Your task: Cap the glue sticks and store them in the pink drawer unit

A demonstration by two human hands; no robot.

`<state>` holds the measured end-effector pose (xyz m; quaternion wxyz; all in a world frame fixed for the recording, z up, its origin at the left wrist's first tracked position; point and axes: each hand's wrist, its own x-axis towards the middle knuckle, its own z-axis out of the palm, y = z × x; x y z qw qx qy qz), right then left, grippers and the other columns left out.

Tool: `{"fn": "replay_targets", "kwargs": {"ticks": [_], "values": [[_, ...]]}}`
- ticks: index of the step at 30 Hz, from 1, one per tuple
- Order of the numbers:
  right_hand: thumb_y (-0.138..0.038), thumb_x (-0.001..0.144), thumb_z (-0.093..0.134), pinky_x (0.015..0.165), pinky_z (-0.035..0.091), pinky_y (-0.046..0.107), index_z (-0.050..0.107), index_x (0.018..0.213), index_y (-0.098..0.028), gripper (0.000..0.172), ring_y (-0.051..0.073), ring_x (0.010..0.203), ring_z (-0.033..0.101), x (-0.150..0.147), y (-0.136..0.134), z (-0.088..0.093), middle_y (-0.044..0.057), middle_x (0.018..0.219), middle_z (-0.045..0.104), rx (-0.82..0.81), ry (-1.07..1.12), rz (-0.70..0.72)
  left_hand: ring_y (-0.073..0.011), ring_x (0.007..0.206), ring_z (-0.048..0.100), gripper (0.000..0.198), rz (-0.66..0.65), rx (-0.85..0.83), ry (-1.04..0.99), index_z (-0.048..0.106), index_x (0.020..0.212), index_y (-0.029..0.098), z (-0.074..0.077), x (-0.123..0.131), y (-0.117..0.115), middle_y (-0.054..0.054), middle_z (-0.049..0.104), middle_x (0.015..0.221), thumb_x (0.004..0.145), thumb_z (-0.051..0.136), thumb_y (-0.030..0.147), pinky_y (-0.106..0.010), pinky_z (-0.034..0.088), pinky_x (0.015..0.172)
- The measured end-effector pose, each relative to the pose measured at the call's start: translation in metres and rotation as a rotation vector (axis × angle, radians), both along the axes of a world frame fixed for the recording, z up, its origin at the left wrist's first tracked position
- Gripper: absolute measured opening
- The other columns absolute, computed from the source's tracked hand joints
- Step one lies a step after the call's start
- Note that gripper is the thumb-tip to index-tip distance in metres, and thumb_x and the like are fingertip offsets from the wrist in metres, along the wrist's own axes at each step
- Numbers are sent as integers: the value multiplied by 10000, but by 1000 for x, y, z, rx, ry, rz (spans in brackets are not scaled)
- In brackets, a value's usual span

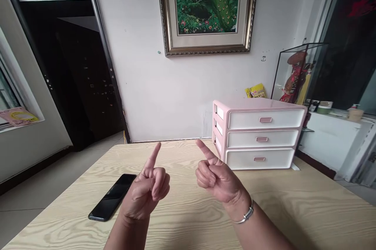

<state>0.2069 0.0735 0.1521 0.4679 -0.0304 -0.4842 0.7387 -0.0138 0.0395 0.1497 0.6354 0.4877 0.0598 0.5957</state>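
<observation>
My left hand (147, 189) is raised over the wooden table, its index finger stretched up and the other fingers curled closed, with nothing seen in it. A black smartphone (109, 199) lies flat beside it, partly hidden behind that hand. On the other side my right hand (216, 175) makes a similar shape, index finger pointing up and to the left, remaining fingers folded in, holding nothing visible. A silver bracelet (249, 214) circles the right wrist. Beyond this hand stands a pink and white drawer unit (261, 140) with three shut drawers. The two hands are apart.
The light wooden table (179, 211) reaches back to a white wall with a framed peacock picture (208, 46). A yellow packet (256, 91) shows behind the drawer unit. At the right is a glass case (296, 73) with a figure inside; a dark doorway (79, 77) is at left.
</observation>
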Motion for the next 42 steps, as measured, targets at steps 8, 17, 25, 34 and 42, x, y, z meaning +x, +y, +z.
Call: {"fn": "replay_targets", "kwargs": {"ticks": [8,17,25,34,42], "values": [[-188,807,633,423,160,209,366,1467,-489,773,92,434,129,1,-1,26,-117,455,228,104,95,-7,-65,351,117,909,-189,267,-81,104,1543,464,21,5,7,125,267,423,850,496,25,-151,193,359],[-185,832,619,444,150,225,291,1509,-462,802,104,468,121,8,21,2,-110,484,215,44,92,-177,-73,395,112,916,-103,159,-75,121,1536,477,-2,2,33,115,250,451,844,504,15,-146,193,386],[-177,834,613,430,174,219,251,1497,-531,835,101,440,130,18,4,8,-112,455,231,114,12,-233,-73,401,118,904,-89,177,-31,139,1522,508,1,-4,26,115,252,449,856,527,35,-139,206,393],[-193,826,614,443,184,219,242,1520,-484,840,101,451,146,27,2,8,-110,463,236,86,-11,-304,-76,405,123,916,-90,183,-14,102,1536,486,-5,-3,29,116,248,453,856,501,21,-160,189,393],[-176,823,607,442,178,220,279,1506,-489,819,104,450,148,28,5,4,-111,459,242,84,8,-277,-79,405,128,909,-61,178,-3,100,1530,502,-5,-4,28,117,240,453,865,510,37,-165,195,393]]}}
